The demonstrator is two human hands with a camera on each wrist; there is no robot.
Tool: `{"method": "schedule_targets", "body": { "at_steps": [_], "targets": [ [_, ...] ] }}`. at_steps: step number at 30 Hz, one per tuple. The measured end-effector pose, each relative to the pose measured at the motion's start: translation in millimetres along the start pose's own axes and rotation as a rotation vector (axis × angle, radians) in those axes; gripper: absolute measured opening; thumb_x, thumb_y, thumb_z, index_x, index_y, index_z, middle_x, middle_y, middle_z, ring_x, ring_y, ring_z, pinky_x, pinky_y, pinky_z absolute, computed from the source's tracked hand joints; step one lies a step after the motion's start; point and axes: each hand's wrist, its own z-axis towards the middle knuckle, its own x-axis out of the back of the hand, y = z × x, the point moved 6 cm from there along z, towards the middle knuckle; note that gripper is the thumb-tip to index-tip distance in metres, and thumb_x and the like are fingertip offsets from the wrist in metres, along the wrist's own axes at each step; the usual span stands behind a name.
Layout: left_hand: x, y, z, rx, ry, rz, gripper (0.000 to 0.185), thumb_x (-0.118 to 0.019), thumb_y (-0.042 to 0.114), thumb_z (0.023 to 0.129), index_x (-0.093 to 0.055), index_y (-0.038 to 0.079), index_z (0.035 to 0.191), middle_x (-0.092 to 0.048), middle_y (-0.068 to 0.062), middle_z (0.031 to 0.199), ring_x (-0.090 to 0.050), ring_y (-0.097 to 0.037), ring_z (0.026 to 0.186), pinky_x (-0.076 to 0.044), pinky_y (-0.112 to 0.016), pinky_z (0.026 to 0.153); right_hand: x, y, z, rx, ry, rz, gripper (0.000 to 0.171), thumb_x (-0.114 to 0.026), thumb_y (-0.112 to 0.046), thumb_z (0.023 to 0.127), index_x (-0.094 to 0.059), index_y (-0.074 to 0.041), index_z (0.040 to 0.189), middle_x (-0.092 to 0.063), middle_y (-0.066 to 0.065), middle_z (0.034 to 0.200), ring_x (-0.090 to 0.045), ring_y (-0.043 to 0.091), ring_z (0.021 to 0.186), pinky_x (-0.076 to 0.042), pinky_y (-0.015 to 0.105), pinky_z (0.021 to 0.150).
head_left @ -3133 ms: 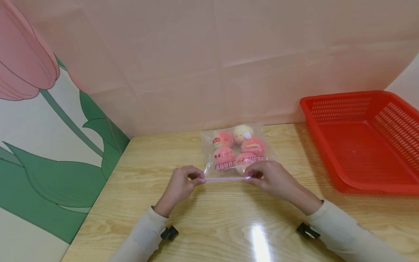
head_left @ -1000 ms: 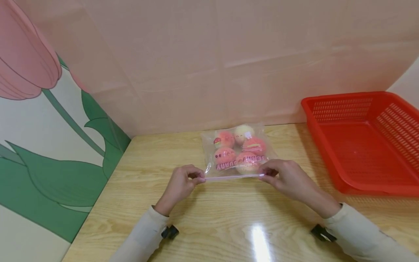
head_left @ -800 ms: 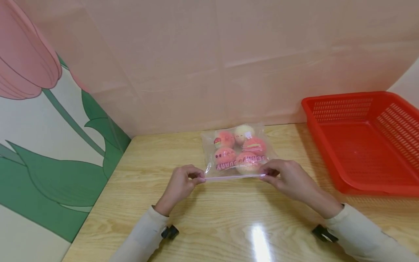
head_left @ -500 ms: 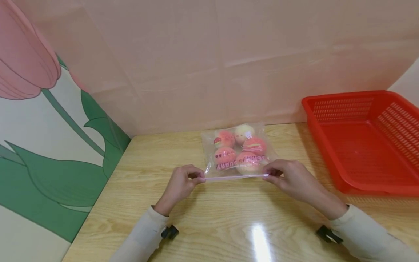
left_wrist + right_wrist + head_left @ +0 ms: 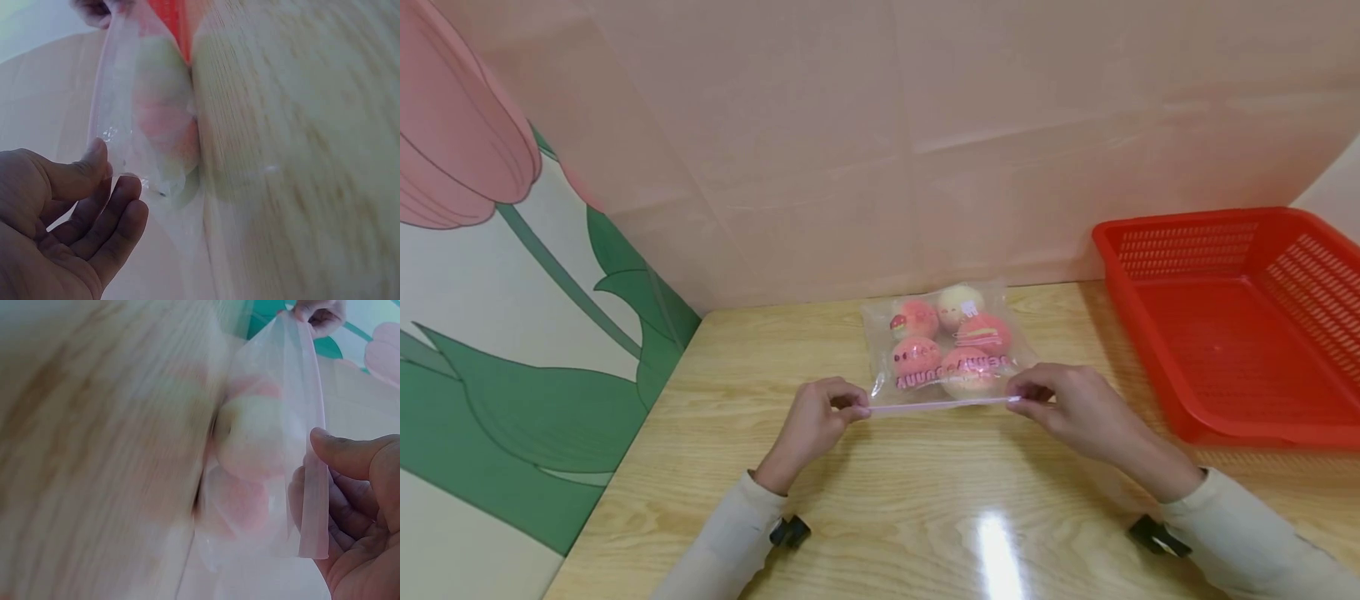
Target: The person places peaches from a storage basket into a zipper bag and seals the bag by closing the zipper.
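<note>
A clear zip bag [image 5: 882, 392] with pink upside-down lettering lies near the back of the table. Several round, peach-like pieces [image 5: 916, 357], pink and cream, show through its film. The zip edge [image 5: 936, 407] faces the person, stretched between both hands. At its left end the left hand [image 5: 818, 423] pinches the corner between thumb and forefinger, other fingers loosely bent. The right hand [image 5: 1078, 412] pinches the same edge close to the right end. In the right wrist view, the thumb of the right hand [image 5: 365, 506] presses on the strip, with the fingers behind the film.
A red plastic basket [image 5: 1180, 367] with slotted walls stands on the wooden table [image 5: 880, 508] at the right. Behind the bag rises a pink-beige cloth [image 5: 820, 167]. A tulip-printed panel [image 5: 535, 417] borders the left side.
Over the last three seconds the right hand has slid rightward along the zip edge, from near its middle to near the right end. The left hand has stayed at the left corner.
</note>
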Motion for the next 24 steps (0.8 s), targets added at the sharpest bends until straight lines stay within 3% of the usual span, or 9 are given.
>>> {"method": "schedule_targets", "body": {
  "at_steps": [8,24],
  "targets": [
    [-0.2,0.3,1.4,-0.017,-0.008,0.006,0.006,-0.076,0.014,0.086,-0.076,0.009,0.083,-0.071,0.003,0.083,-0.066,-0.009,0.077,-0.055,-0.020,0.066,0.0,4.1,-4.8,0.040,0.016,0.014,0.018,-0.083,-0.009,0.079,-0.073,-0.023,0.083,-0.066,-0.016,0.074,-0.059,-0.004,0.069,-0.057,0.023,0.063],
    [0.6,-0.8,1.2,0.001,0.009,0.006,0.010,-0.076,0.007,0.085,-0.075,0.015,0.080,-0.072,0.003,0.084,-0.066,-0.009,0.078,-0.055,-0.021,0.068,7.7,8.5,-7.2,0.022,0.010,0.002,0.015,-0.081,-0.008,0.080,-0.074,-0.020,0.087,-0.070,-0.012,0.078,-0.061,-0.003,0.071,-0.057,0.021,0.064]
  ]
}}
